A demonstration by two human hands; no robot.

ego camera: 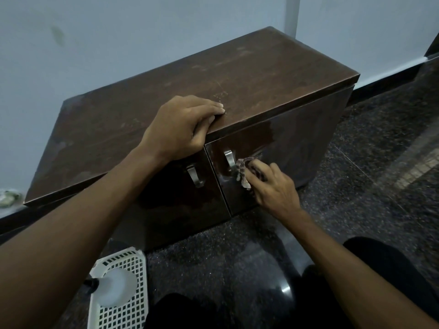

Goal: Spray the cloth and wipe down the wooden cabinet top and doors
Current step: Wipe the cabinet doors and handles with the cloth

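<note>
Dark speckled floor (pixel 356 186), wooden cabinet (pixel 190 74) standing on it, white mesh basket (pixel 133 312) near its front.

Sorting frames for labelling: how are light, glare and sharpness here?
Head view: dim, bluish light; the wide-angle lens skews the cabinet; a wet sheen glares on the right door above the cloth; the right hand looks slightly blurred; the dark floor mirrors a bright spot; the spray bottle is soft.

We see a dim, flat, bluish scene with soft shadows. A pale sheen glares off the glossy dark brown cabinet door (pixel 297 143) right of centre, and a small highlight sits on the polished dark speckled stone floor (pixel 213 269) at lower centre. Wide-angle distortion bows the frame edges. The translucent white spray bottle (pixel 116 288) at lower left looks soft.
</note>
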